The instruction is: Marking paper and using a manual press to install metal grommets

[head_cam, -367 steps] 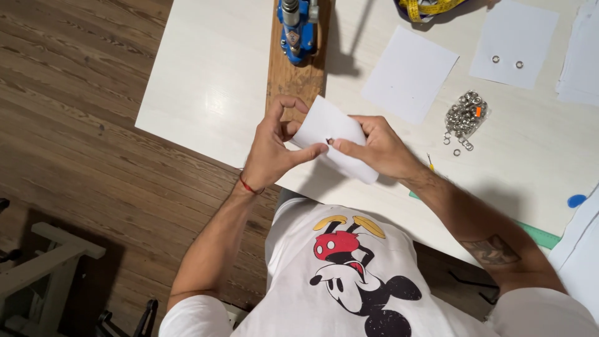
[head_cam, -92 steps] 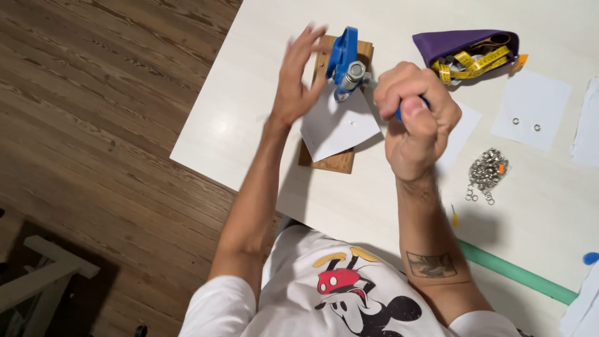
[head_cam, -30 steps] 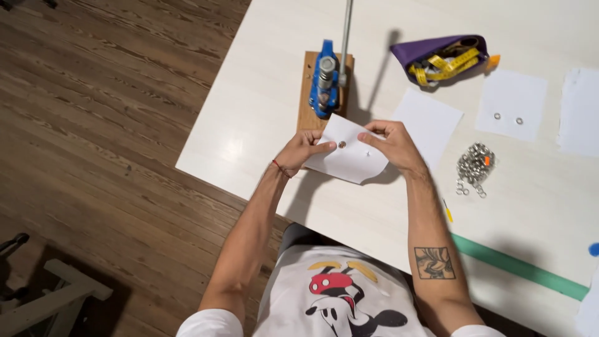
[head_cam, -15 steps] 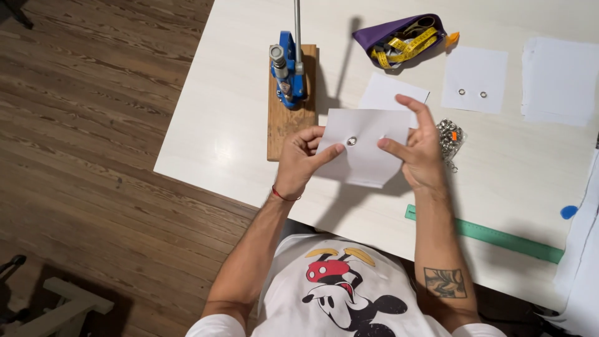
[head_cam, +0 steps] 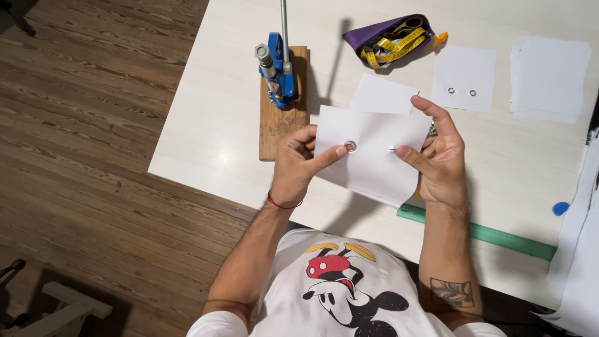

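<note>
Both hands hold up a white sheet of paper (head_cam: 374, 159) above the table's near edge. My left hand (head_cam: 299, 163) pinches its left side, thumb tip next to a metal eyelet (head_cam: 350, 146) set in the sheet. My right hand (head_cam: 440, 156) grips the right side, thumb near a small mark or hole in the paper. A blue hand press (head_cam: 277, 68) on a wooden board (head_cam: 281, 125) stands just beyond my left hand, its lever upright.
On the white table (head_cam: 212, 137): a purple pouch (head_cam: 390, 37) with yellow tape measure, a white sheet with two eyelets (head_cam: 465, 78), a stack of white sheets (head_cam: 549, 78), another sheet (head_cam: 380, 97), a green ruler (head_cam: 499, 237), a blue cap (head_cam: 560, 208). Wooden floor lies left.
Since the press was worked, both hands have brought the sheet off the press toward me and now hold it flat, eyelet showing. Over the last half second little has moved.
</note>
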